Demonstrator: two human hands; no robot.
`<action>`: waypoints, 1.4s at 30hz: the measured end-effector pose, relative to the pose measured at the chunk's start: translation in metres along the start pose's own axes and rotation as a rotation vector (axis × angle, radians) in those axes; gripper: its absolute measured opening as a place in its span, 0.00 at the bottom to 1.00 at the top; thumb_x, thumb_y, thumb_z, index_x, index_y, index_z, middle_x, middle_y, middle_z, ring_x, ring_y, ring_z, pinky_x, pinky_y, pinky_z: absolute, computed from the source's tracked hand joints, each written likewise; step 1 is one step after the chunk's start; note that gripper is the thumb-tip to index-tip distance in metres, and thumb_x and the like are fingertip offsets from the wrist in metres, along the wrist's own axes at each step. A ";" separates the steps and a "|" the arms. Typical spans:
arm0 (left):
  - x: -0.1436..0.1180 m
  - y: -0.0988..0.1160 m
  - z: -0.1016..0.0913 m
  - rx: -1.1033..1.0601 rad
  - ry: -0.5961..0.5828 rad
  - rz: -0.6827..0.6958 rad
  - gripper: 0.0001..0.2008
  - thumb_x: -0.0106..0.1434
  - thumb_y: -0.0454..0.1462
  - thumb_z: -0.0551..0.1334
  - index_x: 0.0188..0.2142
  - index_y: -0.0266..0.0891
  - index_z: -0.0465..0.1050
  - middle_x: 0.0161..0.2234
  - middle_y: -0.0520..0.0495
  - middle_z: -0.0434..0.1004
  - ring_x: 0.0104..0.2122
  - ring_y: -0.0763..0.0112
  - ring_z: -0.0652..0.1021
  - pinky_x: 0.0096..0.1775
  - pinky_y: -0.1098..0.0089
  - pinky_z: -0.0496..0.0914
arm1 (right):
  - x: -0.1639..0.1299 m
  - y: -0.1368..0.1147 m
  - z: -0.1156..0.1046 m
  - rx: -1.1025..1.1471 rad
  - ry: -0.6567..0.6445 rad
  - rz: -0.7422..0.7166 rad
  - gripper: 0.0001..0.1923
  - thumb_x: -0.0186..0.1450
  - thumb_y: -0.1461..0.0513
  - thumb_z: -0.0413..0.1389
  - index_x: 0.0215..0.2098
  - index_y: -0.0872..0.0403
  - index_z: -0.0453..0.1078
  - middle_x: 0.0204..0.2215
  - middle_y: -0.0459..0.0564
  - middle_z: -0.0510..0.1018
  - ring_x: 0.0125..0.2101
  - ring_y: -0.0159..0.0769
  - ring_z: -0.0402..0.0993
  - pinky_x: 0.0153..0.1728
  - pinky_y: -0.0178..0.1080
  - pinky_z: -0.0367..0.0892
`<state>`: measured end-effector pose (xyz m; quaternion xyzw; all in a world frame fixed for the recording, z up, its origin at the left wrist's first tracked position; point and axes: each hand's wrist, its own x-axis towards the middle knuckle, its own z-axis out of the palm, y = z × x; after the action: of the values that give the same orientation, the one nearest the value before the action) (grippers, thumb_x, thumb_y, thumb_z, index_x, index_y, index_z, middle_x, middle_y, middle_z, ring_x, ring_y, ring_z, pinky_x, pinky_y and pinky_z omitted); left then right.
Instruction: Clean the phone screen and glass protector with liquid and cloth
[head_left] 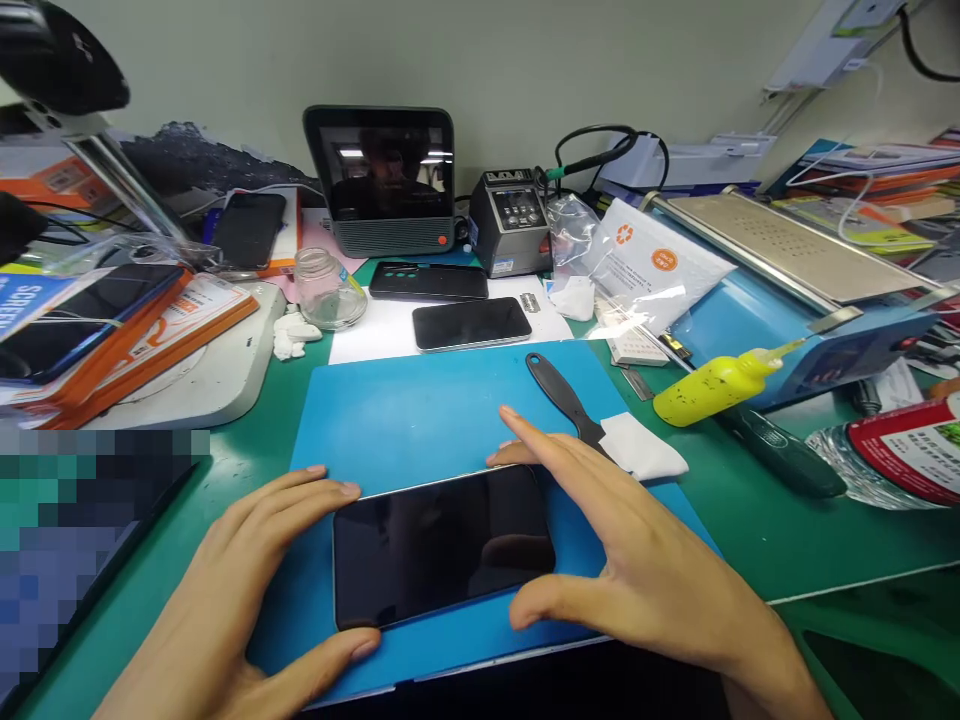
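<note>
On the blue work mat (420, 410), near its front edge, a dark-screened phone (442, 545) is laid flat, screen up. The phone is framed at its left end by the left hand (247, 590): the fingers are spread, the forefinger is placed along the far left corner and the thumb is set against the near left corner. The right end is framed by the right hand (622, 560), which is likewise spread; one fingertip is rested at the far edge, the thumb is placed at the near right corner, and the remaining fingers are raised above the mat. Nothing is pinched by either hand. Just beyond the right hand, a black plastic pry tool (562, 395) is laid on the mat, with a white wipe (641, 447) touching its lower end. A yellow squeeze bottle (712, 385) is laid on its side further right. A second phone (471, 323) is placed behind the mat on white paper.
</note>
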<state>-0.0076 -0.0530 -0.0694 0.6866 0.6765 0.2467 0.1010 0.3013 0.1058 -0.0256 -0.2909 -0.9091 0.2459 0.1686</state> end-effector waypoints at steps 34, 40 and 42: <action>0.006 0.025 -0.014 -0.188 -0.007 0.003 0.35 0.68 0.45 0.72 0.69 0.53 0.60 0.62 0.44 0.74 0.63 0.51 0.74 0.61 0.51 0.73 | 0.010 -0.049 0.031 -0.478 0.233 -0.527 0.31 0.74 0.46 0.60 0.67 0.55 0.72 0.66 0.60 0.76 0.69 0.53 0.68 0.67 0.63 0.67; 0.006 0.025 -0.014 -0.183 -0.008 -0.004 0.35 0.68 0.46 0.72 0.70 0.52 0.61 0.59 0.43 0.76 0.62 0.50 0.74 0.61 0.51 0.72 | -0.012 -0.039 0.029 -0.503 0.211 -0.480 0.33 0.74 0.46 0.61 0.70 0.54 0.69 0.68 0.62 0.73 0.70 0.55 0.66 0.68 0.65 0.66; 0.005 0.025 -0.014 -0.175 -0.013 -0.005 0.35 0.69 0.45 0.72 0.70 0.52 0.60 0.59 0.44 0.76 0.62 0.50 0.73 0.62 0.51 0.71 | -0.019 -0.036 0.028 -0.511 0.208 -0.462 0.33 0.74 0.47 0.61 0.70 0.54 0.68 0.69 0.61 0.72 0.71 0.55 0.64 0.69 0.64 0.64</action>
<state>0.0077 -0.0521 -0.0447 0.6749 0.6534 0.3003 0.1655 0.2873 0.0586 -0.0322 -0.1341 -0.9609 -0.0648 0.2333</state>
